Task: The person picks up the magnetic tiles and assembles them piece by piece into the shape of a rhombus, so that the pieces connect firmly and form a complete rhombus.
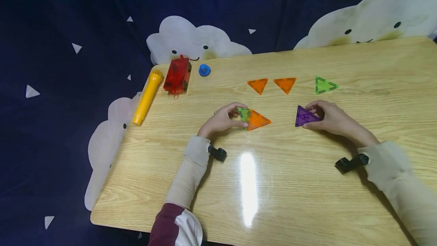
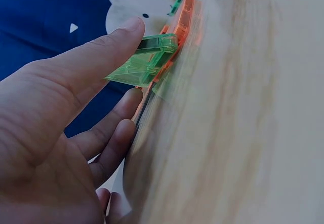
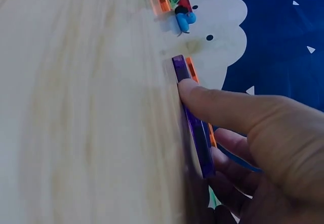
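My left hand [image 1: 223, 119] pinches a translucent green magnetic tile [image 1: 244, 114] between thumb and fingers. In the left wrist view that green tile [image 2: 134, 69] stands tilted up along the edge of an orange triangular magnetic tile [image 1: 258, 120] lying on the table. To the right, my right hand [image 1: 329, 117] grips a purple triangular magnetic tile [image 1: 305, 117], thumb on the near side and fingers on the far side. The right wrist view shows the purple tile [image 3: 194, 117] edge-on, close over the wood. A gap separates it from the orange tile's point.
Behind the hands lie two orange triangle tiles [image 1: 258, 85] and a green triangle tile [image 1: 325, 85]. A red toy car [image 1: 178, 76], a small blue knob-shaped piece [image 1: 204, 70] and a yellow toy microphone [image 1: 147, 98] sit at the back left of the wooden table [image 1: 290, 185].
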`<state>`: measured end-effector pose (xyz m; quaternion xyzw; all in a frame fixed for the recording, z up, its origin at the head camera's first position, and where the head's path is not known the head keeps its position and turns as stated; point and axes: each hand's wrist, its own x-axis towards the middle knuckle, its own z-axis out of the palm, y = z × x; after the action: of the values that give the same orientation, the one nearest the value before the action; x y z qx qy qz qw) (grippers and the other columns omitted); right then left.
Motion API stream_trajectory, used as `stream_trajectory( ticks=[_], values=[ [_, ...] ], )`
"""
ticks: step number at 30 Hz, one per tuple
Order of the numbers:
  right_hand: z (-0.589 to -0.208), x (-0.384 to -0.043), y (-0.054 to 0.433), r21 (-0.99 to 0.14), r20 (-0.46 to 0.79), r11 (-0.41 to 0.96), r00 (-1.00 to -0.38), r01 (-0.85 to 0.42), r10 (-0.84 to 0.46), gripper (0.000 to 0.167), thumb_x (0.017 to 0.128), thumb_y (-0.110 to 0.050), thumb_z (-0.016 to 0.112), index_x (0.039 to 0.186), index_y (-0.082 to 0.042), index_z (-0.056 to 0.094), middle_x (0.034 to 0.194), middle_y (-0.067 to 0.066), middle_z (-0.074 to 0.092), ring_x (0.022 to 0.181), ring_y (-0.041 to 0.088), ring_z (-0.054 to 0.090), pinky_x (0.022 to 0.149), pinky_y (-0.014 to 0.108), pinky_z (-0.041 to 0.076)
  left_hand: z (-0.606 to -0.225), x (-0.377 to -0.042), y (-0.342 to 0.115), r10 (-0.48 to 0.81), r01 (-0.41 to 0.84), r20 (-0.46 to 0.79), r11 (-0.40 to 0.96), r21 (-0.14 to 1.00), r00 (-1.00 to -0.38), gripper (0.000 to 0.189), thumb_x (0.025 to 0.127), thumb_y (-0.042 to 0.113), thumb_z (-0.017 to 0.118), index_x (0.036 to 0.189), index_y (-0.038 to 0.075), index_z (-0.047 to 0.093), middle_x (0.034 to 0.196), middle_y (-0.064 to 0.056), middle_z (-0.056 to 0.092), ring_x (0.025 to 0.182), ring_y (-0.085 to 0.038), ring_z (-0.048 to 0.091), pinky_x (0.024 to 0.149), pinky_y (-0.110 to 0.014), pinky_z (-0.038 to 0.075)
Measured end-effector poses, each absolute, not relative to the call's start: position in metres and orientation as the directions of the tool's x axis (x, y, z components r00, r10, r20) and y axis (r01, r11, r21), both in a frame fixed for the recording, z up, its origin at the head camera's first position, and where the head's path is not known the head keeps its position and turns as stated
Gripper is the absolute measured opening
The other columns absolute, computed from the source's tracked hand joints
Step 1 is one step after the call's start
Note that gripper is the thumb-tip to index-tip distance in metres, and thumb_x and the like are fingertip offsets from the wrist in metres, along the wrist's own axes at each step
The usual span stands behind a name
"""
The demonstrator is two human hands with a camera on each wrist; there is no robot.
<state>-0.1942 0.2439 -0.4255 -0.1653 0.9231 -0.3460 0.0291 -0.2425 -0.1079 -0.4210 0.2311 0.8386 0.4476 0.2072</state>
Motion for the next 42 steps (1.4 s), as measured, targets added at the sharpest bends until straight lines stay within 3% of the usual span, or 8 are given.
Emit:
stream_trajectory(
  ticks=[6,15,21,25,30,37,42],
  values=[
    [-0.425,-0.196,0.239,-0.635,0.020,0.725,-0.944,-0.266,-0.329,0.066,0.078,-0.019,0.080,0.129,0.009,0.049,0.097,0.015,0.055,0.085,0.022,0.046,0.070,0.027,0.036,-0.422,-0.243,-0.108,0.577,0.219,-0.126,0.490,0.844,-0.807,0.055,0.081,0.023,0.077,0.132,0.021,0.055,0.116,0.000,0.059,0.102,-0.016,0.054,0.087,-0.030,0.044],
    [-0.420,-0.204,0.235,-0.589,-0.082,0.763,-0.919,-0.267,-0.386,0.080,0.082,-0.027,0.076,0.143,0.004,0.035,0.083,0.007,0.049,0.071,0.017,0.041,0.061,0.030,0.033,-0.421,-0.242,-0.109,0.572,0.208,-0.131,0.488,0.848,-0.810,0.055,0.081,0.024,0.077,0.131,0.022,0.055,0.116,0.000,0.059,0.102,-0.016,0.053,0.087,-0.031,0.044],
    [-0.416,-0.209,0.231,-0.537,-0.147,0.793,-0.893,-0.288,-0.424,0.079,0.082,-0.036,0.074,0.144,-0.003,0.037,0.115,0.024,0.056,0.091,0.029,0.051,0.075,0.042,0.042,-0.420,-0.242,-0.108,0.581,0.207,-0.132,0.479,0.853,-0.803,0.056,0.081,0.024,0.077,0.132,0.021,0.055,0.117,-0.002,0.059,0.103,-0.019,0.053,0.087,-0.032,0.043],
    [-0.413,-0.210,0.229,-0.537,-0.167,0.798,-0.893,-0.273,-0.418,0.077,0.081,-0.036,0.074,0.142,-0.003,0.039,0.114,0.024,0.057,0.092,0.030,0.052,0.076,0.043,0.042,-0.420,-0.241,-0.108,0.583,0.211,-0.127,0.476,0.854,-0.802,0.056,0.081,0.023,0.077,0.132,0.020,0.055,0.116,-0.002,0.059,0.102,-0.019,0.054,0.087,-0.031,0.043],
    [-0.411,-0.210,0.229,-0.543,-0.199,0.808,-0.899,-0.230,-0.390,0.090,0.080,-0.041,0.074,0.145,0.002,0.030,0.130,0.033,0.047,0.105,0.040,0.051,0.087,0.057,0.040,-0.420,-0.242,-0.108,0.581,0.216,-0.124,0.480,0.851,-0.804,0.055,0.081,0.023,0.077,0.131,0.020,0.055,0.114,-0.002,0.059,0.101,-0.018,0.054,0.086,-0.031,0.043],
    [-0.410,-0.211,0.227,-0.568,-0.199,0.797,-0.905,-0.206,-0.376,0.086,0.079,-0.039,0.076,0.141,0.004,0.036,0.106,0.021,0.055,0.088,0.027,0.050,0.071,0.037,0.040,-0.420,-0.243,-0.108,0.578,0.213,-0.134,0.492,0.844,-0.805,0.055,0.081,0.024,0.077,0.132,0.020,0.055,0.112,-0.002,0.060,0.099,-0.018,0.054,0.085,-0.030,0.044],
    [-0.411,-0.209,0.226,-0.611,-0.136,0.758,-0.913,-0.228,-0.385,0.079,0.077,-0.029,0.079,0.137,0.007,0.041,0.097,0.016,0.053,0.083,0.024,0.045,0.068,0.033,0.038,-0.419,-0.242,-0.108,0.582,0.208,-0.138,0.488,0.848,-0.802,0.055,0.082,0.023,0.076,0.132,0.020,0.054,0.113,-0.003,0.060,0.100,-0.018,0.055,0.085,-0.030,0.045]
  ],
)
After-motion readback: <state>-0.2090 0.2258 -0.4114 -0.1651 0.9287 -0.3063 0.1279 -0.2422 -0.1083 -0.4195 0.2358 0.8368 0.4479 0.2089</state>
